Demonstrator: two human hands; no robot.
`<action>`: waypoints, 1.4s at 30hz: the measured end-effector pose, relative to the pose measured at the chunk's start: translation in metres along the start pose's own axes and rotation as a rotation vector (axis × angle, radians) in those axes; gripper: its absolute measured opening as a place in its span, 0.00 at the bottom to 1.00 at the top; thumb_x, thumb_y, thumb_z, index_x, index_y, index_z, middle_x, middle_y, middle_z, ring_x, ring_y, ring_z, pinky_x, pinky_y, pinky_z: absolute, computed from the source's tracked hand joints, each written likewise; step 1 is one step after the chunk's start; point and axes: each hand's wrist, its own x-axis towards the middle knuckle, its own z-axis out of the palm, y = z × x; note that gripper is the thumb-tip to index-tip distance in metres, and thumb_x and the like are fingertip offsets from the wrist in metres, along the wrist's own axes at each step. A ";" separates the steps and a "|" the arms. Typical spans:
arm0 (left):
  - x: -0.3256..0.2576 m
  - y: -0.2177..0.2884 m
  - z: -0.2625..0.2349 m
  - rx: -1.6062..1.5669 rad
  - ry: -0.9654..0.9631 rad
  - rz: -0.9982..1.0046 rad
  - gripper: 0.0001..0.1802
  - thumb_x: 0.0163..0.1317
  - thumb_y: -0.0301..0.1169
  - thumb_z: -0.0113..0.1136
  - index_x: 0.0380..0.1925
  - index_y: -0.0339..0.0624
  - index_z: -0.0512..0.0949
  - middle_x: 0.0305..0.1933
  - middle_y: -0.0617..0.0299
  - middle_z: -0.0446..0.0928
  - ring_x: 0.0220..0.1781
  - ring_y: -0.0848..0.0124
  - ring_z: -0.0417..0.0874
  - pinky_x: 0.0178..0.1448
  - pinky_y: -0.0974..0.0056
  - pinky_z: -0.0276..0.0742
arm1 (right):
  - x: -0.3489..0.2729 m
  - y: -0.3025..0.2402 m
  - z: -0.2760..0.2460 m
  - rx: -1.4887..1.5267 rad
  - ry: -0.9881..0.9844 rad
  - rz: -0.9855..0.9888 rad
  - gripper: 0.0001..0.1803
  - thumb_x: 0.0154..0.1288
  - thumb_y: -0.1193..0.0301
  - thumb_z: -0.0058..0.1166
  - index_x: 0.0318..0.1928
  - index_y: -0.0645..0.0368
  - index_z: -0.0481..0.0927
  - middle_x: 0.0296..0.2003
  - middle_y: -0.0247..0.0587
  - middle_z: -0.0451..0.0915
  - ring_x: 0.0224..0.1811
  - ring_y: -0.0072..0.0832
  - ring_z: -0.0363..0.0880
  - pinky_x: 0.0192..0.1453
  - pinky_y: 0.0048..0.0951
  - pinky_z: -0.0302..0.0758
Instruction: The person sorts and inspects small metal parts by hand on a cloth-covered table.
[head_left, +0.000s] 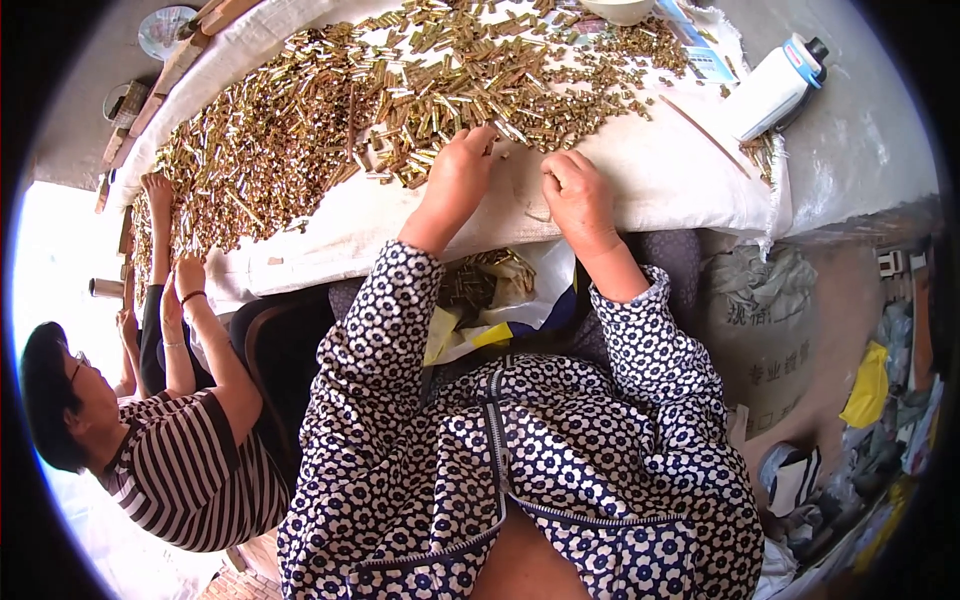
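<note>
Landmark: the white cloth [640, 180] spread over the table.

Left hand [455, 180] sits at the near edge of the brass pile [400, 90], fingertips [483, 138] curled down into the small brass pieces. Looks like it's pinching or raking a few, but the pieces are too small to tell what, if anything, is gripped.

Right hand [578, 195] rests on bare cloth just beside the left, knuckles up, fingers folded under into a loose fist. Can't tell if it has anything in it.

Key relation: the pile lies straight ahead of both hands, farther up the cloth, spreading widest toward the left side. Left hand is touching the pile; right hand is just short of it, so left is nearer. Pieces are short tubes or pins with long axes pointing every way, no common orientation.

Below the cloth's near edge, in the person's lap area, an open plastic bag [490, 285] holds more brass pieces.

At the cloth's right end: a white bottle with a dark cap [775, 88] lying on its side, a thin stick [705, 130] next to it. At the far edge, the rim of a pale bowl [620, 10].

At the cloth's left end a co-worker in a striped top [190, 470] has both hands in the same pile.

Room: grey concrete surface right of the cloth, sacks and bags [770, 330] on the floor beneath it, bright daylight at left.
</note>
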 end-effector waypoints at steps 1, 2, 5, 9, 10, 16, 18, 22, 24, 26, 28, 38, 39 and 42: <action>-0.005 0.000 -0.003 0.003 0.004 -0.002 0.11 0.57 0.23 0.57 0.40 0.39 0.72 0.30 0.54 0.77 0.32 0.58 0.81 0.34 0.57 0.77 | -0.001 -0.002 0.000 0.115 -0.023 0.053 0.07 0.53 0.82 0.56 0.34 0.59 0.77 0.32 0.36 0.78 0.33 0.31 0.78 0.36 0.28 0.75; -0.009 0.009 -0.013 -0.306 -0.098 -0.287 0.11 0.58 0.24 0.57 0.41 0.39 0.72 0.29 0.58 0.76 0.29 0.65 0.80 0.31 0.62 0.75 | -0.004 -0.003 -0.001 0.228 -0.048 0.112 0.08 0.54 0.83 0.55 0.35 0.59 0.78 0.31 0.34 0.78 0.31 0.25 0.78 0.35 0.24 0.74; -0.026 0.013 -0.023 -0.802 -0.171 -0.613 0.08 0.62 0.26 0.57 0.41 0.40 0.72 0.28 0.66 0.75 0.26 0.77 0.78 0.26 0.72 0.71 | -0.008 -0.007 -0.002 0.598 -0.191 0.306 0.08 0.58 0.83 0.55 0.38 0.61 0.79 0.31 0.28 0.78 0.33 0.15 0.75 0.35 0.18 0.72; -0.044 0.019 -0.032 -1.119 -0.105 -0.709 0.04 0.65 0.27 0.56 0.36 0.41 0.71 0.26 0.68 0.74 0.24 0.80 0.75 0.23 0.77 0.66 | -0.007 -0.023 -0.006 0.876 -0.319 0.573 0.07 0.60 0.83 0.55 0.39 0.62 0.79 0.34 0.27 0.78 0.36 0.13 0.74 0.39 0.17 0.73; -0.047 0.021 -0.033 -1.185 -0.076 -0.737 0.03 0.65 0.27 0.55 0.34 0.41 0.72 0.23 0.67 0.74 0.23 0.81 0.74 0.22 0.77 0.65 | -0.008 -0.024 -0.006 0.902 -0.330 0.570 0.07 0.60 0.82 0.55 0.39 0.62 0.79 0.35 0.29 0.79 0.37 0.13 0.75 0.41 0.17 0.73; -0.057 0.026 -0.035 -1.357 -0.040 -0.764 0.03 0.66 0.28 0.55 0.35 0.41 0.72 0.26 0.67 0.75 0.23 0.81 0.75 0.21 0.79 0.62 | -0.014 -0.035 -0.005 1.003 -0.339 0.567 0.07 0.61 0.73 0.56 0.38 0.63 0.79 0.33 0.32 0.79 0.37 0.17 0.75 0.45 0.21 0.71; -0.058 0.028 -0.036 -1.373 -0.049 -0.768 0.03 0.66 0.28 0.55 0.35 0.41 0.72 0.27 0.67 0.75 0.23 0.81 0.75 0.20 0.79 0.61 | -0.015 -0.036 -0.004 1.035 -0.344 0.573 0.08 0.61 0.73 0.56 0.39 0.63 0.79 0.33 0.31 0.79 0.37 0.17 0.75 0.45 0.21 0.71; -0.060 0.030 -0.035 -1.413 -0.028 -0.768 0.03 0.66 0.27 0.55 0.36 0.40 0.72 0.29 0.66 0.76 0.22 0.81 0.74 0.19 0.80 0.60 | -0.017 -0.036 -0.003 1.051 -0.332 0.591 0.07 0.61 0.73 0.56 0.38 0.63 0.79 0.34 0.31 0.79 0.38 0.17 0.74 0.45 0.21 0.71; -0.062 0.029 -0.034 -1.422 -0.035 -0.757 0.04 0.66 0.27 0.55 0.36 0.40 0.72 0.30 0.65 0.77 0.22 0.82 0.74 0.19 0.80 0.60 | -0.018 -0.037 -0.003 1.052 -0.327 0.599 0.07 0.61 0.73 0.55 0.38 0.63 0.79 0.34 0.31 0.79 0.38 0.17 0.74 0.45 0.21 0.71; -0.062 0.028 -0.032 -1.401 -0.018 -0.742 0.04 0.66 0.27 0.55 0.36 0.41 0.72 0.30 0.64 0.78 0.22 0.82 0.74 0.18 0.80 0.59 | -0.018 -0.038 -0.002 0.997 -0.316 0.578 0.06 0.61 0.75 0.55 0.38 0.63 0.78 0.34 0.33 0.79 0.39 0.18 0.75 0.46 0.22 0.72; -0.062 0.027 -0.031 -1.404 -0.016 -0.740 0.03 0.66 0.27 0.55 0.36 0.41 0.72 0.30 0.64 0.78 0.22 0.82 0.74 0.18 0.81 0.59 | -0.018 -0.041 -0.003 0.922 -0.287 0.511 0.06 0.60 0.75 0.55 0.38 0.62 0.78 0.34 0.33 0.79 0.39 0.20 0.76 0.46 0.23 0.73; -0.059 0.026 -0.016 -0.975 -0.057 -0.634 0.02 0.64 0.25 0.56 0.33 0.41 0.73 0.27 0.61 0.79 0.23 0.77 0.76 0.24 0.73 0.69 | -0.015 -0.040 -0.001 0.455 -0.239 0.180 0.03 0.55 0.80 0.52 0.32 0.62 0.76 0.30 0.43 0.76 0.35 0.37 0.77 0.40 0.33 0.74; -0.060 0.029 -0.012 -0.725 -0.079 -0.517 0.02 0.62 0.24 0.57 0.33 0.40 0.73 0.27 0.57 0.79 0.23 0.71 0.77 0.26 0.68 0.71 | -0.015 -0.039 0.000 0.451 -0.242 0.177 0.03 0.55 0.80 0.52 0.32 0.62 0.76 0.30 0.43 0.76 0.35 0.37 0.77 0.40 0.33 0.74; -0.058 0.037 -0.006 -0.448 -0.084 -0.353 0.05 0.57 0.23 0.58 0.33 0.39 0.73 0.27 0.48 0.75 0.25 0.54 0.77 0.31 0.57 0.73 | -0.016 -0.037 0.000 0.114 -0.220 -0.043 0.04 0.51 0.82 0.49 0.29 0.62 0.73 0.28 0.47 0.74 0.32 0.44 0.74 0.37 0.40 0.71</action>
